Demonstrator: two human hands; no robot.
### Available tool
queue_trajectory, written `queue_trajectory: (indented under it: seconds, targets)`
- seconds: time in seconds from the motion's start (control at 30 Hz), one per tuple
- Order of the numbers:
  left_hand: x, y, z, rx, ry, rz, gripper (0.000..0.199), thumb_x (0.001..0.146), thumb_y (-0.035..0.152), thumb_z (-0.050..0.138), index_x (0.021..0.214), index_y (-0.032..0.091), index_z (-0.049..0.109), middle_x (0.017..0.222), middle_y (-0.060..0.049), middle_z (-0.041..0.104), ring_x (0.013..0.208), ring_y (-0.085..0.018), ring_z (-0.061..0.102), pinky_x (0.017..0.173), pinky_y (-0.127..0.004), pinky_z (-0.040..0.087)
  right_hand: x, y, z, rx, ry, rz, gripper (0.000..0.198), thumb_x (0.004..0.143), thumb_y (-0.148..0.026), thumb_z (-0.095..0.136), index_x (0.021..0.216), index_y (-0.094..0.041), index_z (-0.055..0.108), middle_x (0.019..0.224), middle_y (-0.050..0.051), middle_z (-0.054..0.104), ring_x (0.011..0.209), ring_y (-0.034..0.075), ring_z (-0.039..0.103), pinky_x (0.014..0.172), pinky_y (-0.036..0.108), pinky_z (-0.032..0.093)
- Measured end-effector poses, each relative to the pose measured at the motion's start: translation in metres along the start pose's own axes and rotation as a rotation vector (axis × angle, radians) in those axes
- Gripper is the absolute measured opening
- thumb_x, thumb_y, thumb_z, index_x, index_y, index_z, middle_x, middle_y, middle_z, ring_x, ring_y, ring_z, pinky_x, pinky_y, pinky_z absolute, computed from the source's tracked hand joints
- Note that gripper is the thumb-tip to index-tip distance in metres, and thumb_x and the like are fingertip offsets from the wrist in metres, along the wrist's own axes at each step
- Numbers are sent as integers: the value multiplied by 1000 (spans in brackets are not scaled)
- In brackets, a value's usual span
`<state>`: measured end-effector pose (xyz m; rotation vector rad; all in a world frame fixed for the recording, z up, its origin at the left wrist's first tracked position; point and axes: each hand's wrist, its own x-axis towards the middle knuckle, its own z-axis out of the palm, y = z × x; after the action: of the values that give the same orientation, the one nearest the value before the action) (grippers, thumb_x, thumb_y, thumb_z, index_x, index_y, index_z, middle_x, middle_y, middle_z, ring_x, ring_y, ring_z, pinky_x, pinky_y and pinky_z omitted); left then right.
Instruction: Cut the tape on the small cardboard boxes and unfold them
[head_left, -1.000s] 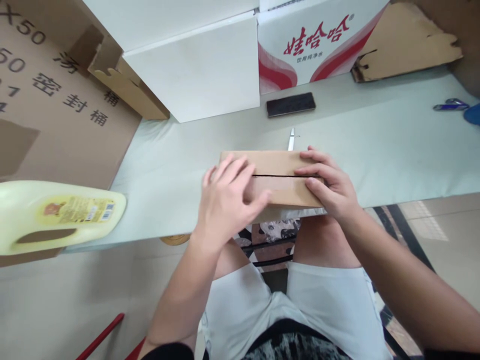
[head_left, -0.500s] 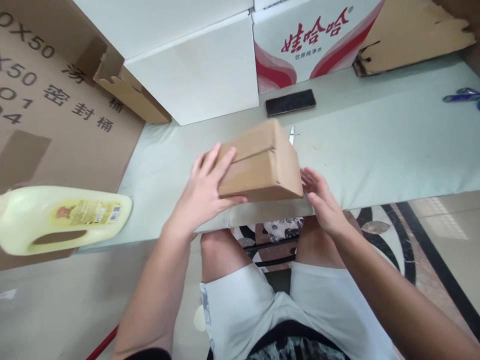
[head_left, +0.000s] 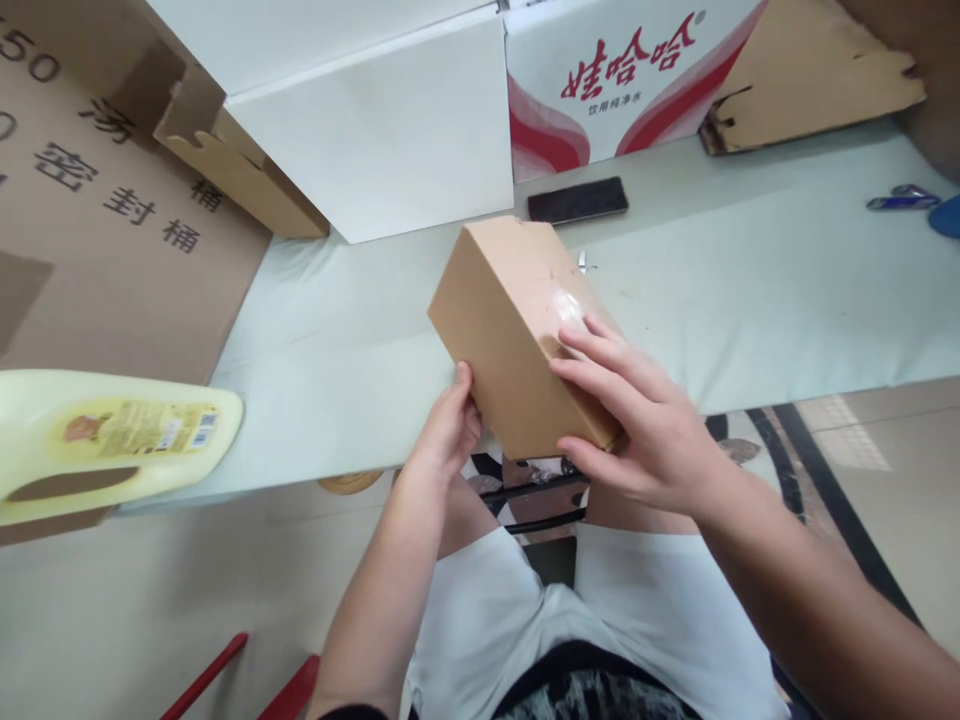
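Lining pale cloth, white boxes stand behind the carton.

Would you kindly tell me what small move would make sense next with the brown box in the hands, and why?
I would probably set the brown box level on the table: it is tilted between the left hand and the right hand, and its near end overlaps the table's front edge in this view, so a flat rest further in would likely be steadier.
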<state>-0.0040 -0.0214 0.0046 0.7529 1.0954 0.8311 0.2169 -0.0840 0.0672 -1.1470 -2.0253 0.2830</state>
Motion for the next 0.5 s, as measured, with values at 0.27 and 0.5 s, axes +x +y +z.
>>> queue_trajectory:
  seconds: [0.27, 0.5]
  targets:
    - [2, 17, -34, 485, 374, 308, 46, 82, 36, 77, 123, 18, 67, 130, -14, 71, 121, -30, 68, 106, -47, 54, 17, -21, 14, -214, -118, -97, 37, 96, -40, 65, 126, -19, 67, 132, 8, 73, 142, 35, 57, 114, 52, 50]
    - [22, 98, -1, 945, 302, 1053, 26, 91, 29, 69, 117, 25, 70, 127, -6, 69, 128, -26, 63, 115, -44, 48, 14, -31, 31, -283, -148, -129, 32, 99, -37, 58, 126, -22, 70, 133, 4, 74, 137, 30, 61, 111, 49, 47]
